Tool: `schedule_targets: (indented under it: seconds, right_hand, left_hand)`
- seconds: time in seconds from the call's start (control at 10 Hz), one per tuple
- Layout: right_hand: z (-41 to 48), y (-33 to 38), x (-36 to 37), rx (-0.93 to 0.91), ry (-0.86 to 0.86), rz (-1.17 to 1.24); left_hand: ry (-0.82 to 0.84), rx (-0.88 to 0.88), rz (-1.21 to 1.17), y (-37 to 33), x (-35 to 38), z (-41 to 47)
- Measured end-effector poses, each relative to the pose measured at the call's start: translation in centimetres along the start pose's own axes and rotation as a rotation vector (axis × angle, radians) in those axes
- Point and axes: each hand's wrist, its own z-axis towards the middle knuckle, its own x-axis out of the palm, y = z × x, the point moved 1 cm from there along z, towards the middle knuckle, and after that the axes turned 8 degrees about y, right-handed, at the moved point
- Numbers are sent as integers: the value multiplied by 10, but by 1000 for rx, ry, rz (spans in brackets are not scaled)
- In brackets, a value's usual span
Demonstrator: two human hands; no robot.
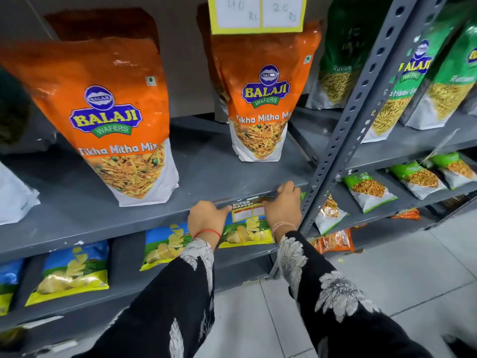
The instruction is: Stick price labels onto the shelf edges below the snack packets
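A price label (248,209) with a dark header, yellow border and white boxes lies against the front edge of the grey shelf (144,220), below the smaller orange snack packet (260,104). My left hand (206,218) presses the label's left end with a fingertip. My right hand (282,205) holds the label's right end against the edge, fingers curled over the shelf lip. A larger orange packet (108,112) stands to the left on the same shelf.
A yellow-bordered price label (258,12) hangs from the shelf above. A perforated grey upright (356,109) stands just right of my right hand. Green packets (413,81) fill the right-hand rack, blue-yellow chip packets (74,270) the lower shelf. Tiled floor (387,267) below.
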Motion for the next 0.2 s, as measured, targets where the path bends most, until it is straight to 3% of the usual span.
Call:
schedule_targets:
  seconds: [0.1,0.2]
  right_hand:
    - [-30,3,18,-96,-20,-91]
    - [-67,20,42,-317,10,-196]
  left_hand:
    - [-39,102,126,31,-26,-12]
    - [-125,192,222,67,-60,-30]
